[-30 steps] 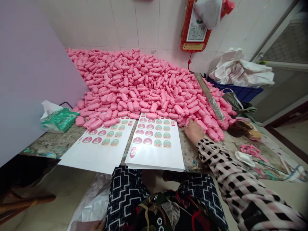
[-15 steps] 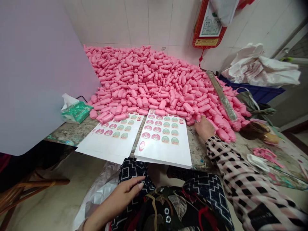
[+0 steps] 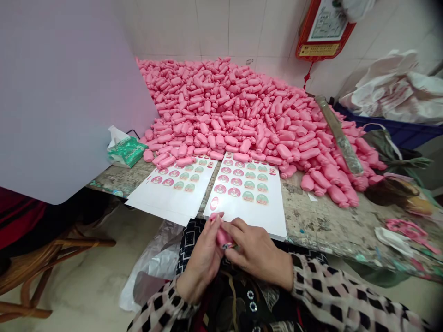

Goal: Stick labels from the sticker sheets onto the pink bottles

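Note:
Above my lap, close to the table's front edge, my left hand point(image 3: 206, 252) is closed around a small pink plastic bottle point(image 3: 223, 237). From the other side my right hand point(image 3: 258, 251) grips the same bottle, its fingers curled over it; they hide much of its surface. Just beyond the hands lies a sticker sheet point(image 3: 238, 213) with rows of pink and green labels. A second sticker sheet point(image 3: 166, 197) is to its left. A big heap of like pink bottles point(image 3: 221, 101) covers the back of the table, some resting on the sheets' far ends.
A wooden slat point(image 3: 339, 133) lies across the heap's right side. At left are a green tissue pack point(image 3: 127, 151) and a large pale panel point(image 3: 69, 92). Pink scissors point(image 3: 410, 233) lie at right, with a blue crate point(image 3: 408, 131) behind. A wooden stool point(image 3: 65, 258) stands at lower left.
My right hand has come back from the heap's right front edge to my lap with a pink bottle. My left hand has risen to meet it. The view has shifted slightly.

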A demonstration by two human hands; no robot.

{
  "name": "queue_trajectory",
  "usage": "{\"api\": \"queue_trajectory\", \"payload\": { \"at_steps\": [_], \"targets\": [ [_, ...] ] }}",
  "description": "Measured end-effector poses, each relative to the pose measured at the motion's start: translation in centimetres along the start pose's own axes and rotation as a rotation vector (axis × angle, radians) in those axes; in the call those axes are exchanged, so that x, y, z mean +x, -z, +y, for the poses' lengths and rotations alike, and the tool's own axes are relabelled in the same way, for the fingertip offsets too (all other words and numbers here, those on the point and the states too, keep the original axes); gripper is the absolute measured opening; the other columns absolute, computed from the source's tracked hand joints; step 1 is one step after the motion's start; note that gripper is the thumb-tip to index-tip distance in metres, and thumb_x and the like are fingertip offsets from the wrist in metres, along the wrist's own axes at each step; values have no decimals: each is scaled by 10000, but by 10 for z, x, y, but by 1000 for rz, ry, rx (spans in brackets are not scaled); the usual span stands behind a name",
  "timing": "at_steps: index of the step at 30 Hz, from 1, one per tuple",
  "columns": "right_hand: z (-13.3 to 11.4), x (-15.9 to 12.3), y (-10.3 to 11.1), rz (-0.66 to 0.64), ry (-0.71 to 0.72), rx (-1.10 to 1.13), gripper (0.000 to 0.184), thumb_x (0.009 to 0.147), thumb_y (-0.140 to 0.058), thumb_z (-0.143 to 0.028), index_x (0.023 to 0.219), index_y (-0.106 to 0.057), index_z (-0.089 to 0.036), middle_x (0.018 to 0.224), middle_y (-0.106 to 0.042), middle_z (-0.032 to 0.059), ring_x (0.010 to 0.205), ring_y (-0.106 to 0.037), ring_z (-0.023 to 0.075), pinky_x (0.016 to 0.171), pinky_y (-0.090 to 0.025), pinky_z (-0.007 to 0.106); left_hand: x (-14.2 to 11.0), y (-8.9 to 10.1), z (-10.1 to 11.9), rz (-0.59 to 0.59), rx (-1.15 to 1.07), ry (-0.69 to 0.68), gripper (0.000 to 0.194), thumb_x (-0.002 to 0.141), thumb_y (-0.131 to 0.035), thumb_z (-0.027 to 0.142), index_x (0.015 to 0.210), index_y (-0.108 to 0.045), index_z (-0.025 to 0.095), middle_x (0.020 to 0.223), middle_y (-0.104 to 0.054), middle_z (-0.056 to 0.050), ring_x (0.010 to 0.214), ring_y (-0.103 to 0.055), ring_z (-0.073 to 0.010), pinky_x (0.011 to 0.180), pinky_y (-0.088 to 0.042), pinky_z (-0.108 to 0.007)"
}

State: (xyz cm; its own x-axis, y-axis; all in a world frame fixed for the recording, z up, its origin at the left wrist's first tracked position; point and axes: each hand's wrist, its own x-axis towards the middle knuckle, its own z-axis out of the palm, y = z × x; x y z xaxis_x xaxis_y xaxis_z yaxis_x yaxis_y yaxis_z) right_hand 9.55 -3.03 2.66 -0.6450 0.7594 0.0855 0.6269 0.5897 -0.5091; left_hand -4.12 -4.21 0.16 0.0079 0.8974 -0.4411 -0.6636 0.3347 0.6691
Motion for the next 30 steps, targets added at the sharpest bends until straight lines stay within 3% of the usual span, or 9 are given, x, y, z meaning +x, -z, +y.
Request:
{"api": "queue_trajectory", "payload": {
  "at_steps": [3,5,7,9,11,13,22,30],
  "targets": [
    [12,19,2,7,-78,150,320,916,-378,-381,1153,-564,-274,923,-555,26,790,-554,141,685,-414,253,3,15,10,71,165,-44,326,719,-678,379,957,-568,185,719,-593,19,601,-571,-101,551,-457,-216],
    [27,36,3,56,-192,126,310,930,-356,-369,1008,-631,-250,863,-560,23,804,-549,144,696,-391,252,6,28,16,92,467,-201,286,723,-668,374,918,-576,185,679,-571,28,593,-569,-111,578,-472,-239],
    [39,53,1,87,-264,35,262,918,-392,-325,986,-626,-228,897,-582,30,840,-545,152,707,-368,254,9,38,19,86,856,-458,250,740,-646,350,932,-610,194,867,-624,-22,816,-615,-162,773,-487,-303],
    [45,68,-2,97,-294,-63,225,907,-409,-287,1010,-599,-225,954,-591,32,851,-545,152,691,-349,252,14,43,19,43,1212,-641,297,779,-596,333,1052,-617,219,1211,-554,-70,1097,-542,-214,958,-408,-361],
    [47,79,-5,98,-310,-155,220,910,-397,-292,1010,-584,-233,974,-586,33,832,-550,151,657,-335,253,19,45,17,-5,1462,-685,408,818,-535,333,1216,-540,238,1416,-381,-79,1232,-443,-238,1007,-373,-383],
    [45,86,-8,90,-326,-234,234,918,-376,-320,1001,-579,-239,970,-577,36,815,-555,157,626,-321,260,23,45,13,-27,1612,-678,484,843,-493,336,1311,-451,222,1474,-288,-94,1276,-396,-244,1006,-382,-379],
    [43,94,-10,30,-329,-355,245,919,-352,-332,978,-568,-232,955,-575,43,783,-563,163,563,-276,267,28,47,6,-34,1880,-669,509,869,-456,326,1364,-376,241,1500,-217,-111,1173,-504,-268,896,-461,-375],
    [46,97,-8,-14,-292,-330,231,911,-368,-315,916,-579,-221,930,-587,37,803,-558,159,584,-282,264,29,48,-3,7,1894,-725,504,889,-414,298,1384,-336,246,1509,-182,-122,1118,-538,-257,857,-472,-371]
  ]
}}
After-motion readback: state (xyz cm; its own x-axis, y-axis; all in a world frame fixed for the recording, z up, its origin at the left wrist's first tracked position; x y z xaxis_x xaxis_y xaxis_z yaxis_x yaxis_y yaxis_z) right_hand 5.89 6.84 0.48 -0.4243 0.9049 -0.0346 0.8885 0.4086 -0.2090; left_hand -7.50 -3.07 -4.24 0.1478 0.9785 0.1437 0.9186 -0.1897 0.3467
